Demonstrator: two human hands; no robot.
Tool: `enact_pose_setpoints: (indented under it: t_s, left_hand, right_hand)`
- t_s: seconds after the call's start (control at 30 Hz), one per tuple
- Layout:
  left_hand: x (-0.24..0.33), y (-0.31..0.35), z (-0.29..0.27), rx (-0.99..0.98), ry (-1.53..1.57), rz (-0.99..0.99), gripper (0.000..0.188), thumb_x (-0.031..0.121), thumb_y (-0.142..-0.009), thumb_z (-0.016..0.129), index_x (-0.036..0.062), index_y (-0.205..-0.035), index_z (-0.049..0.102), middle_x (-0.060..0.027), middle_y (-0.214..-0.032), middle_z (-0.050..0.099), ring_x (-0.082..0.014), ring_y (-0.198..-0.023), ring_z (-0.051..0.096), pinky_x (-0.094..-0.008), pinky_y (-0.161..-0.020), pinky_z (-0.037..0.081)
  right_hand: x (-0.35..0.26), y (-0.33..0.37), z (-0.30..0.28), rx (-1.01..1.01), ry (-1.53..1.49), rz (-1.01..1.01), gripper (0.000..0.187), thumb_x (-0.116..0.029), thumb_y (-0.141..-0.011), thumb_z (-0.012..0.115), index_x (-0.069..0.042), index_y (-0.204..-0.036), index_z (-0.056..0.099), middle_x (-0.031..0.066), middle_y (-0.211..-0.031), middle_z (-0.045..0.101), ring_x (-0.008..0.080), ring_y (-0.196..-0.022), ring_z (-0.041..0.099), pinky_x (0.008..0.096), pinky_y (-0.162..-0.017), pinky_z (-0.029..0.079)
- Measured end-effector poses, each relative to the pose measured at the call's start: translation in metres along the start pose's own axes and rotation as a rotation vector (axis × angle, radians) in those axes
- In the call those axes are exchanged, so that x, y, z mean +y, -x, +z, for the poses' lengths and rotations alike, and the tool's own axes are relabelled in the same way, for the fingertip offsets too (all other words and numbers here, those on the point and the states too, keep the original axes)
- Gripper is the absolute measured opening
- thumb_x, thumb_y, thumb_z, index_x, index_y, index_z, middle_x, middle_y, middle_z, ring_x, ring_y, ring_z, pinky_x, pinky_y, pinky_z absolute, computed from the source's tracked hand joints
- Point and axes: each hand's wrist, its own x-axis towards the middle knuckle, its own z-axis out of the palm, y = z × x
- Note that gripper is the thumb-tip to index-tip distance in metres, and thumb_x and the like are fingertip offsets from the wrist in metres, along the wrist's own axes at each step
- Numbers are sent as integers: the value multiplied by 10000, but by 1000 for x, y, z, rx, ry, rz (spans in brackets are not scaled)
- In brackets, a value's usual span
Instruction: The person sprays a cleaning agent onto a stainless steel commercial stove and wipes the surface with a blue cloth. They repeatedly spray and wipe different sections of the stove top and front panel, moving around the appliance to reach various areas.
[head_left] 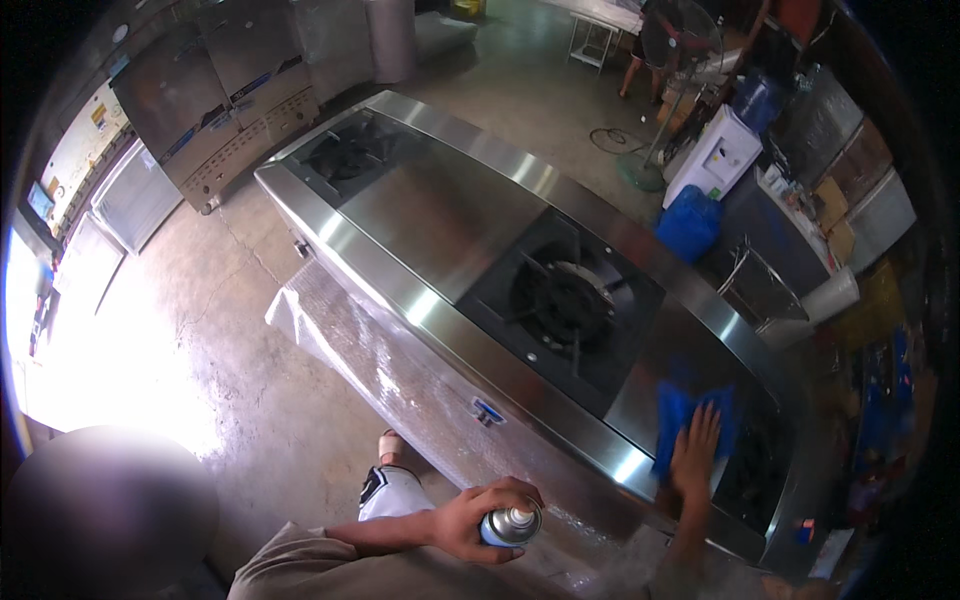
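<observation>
My left hand (487, 519) is closed around a spray can (512, 524), held upright in front of my body with its nozzle under the fingers. Stretched out to the right, my right hand (695, 450) lies flat with its fingers extended. Under that palm is a blue cloth (672, 428), pressed on the steel top between two burners. The long stainless steel gas stove (440, 215) slants across the view. Black burners (575, 295) with iron grates are set into its top. Below my hands, clear bubble wrap (400, 375) hangs along the stove's near side.
A knob (487, 411) sticks out of the stove's front. Steel cabinets (215, 100) stand at the far left. Beyond the stove are a standing fan (645, 170), a white water dispenser (715, 155) and a blue bag (690, 222). Another person's legs (640, 75) show by a table.
</observation>
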Motion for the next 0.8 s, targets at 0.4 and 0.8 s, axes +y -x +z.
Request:
enact_pose_setpoints:
  t_s: [0.4,0.8]
  left_hand:
    - [61,103,-221,90,-70,45,700,109,-733,895,94,-1307,495,-266,-1211,646,-392,-1111,679,-467,-923,544]
    - [84,184,-415,265,-71,-72,765,94,-756,833,103,-1323,318,-315,-1206,528,-382,-957,703,-484,-774,606]
  right_hand:
    - [-422,-38,-15,132,-196,-523,580,-372,-1050,506,75,-1419,501,335,-1520,425,514,-1497,289,590,-1243,215]
    - [-483,-321,6,129,-64,53,694,-523,-1082,341,-10,-1545,408,313,-1640,270,506,-1545,170,587,-1263,128]
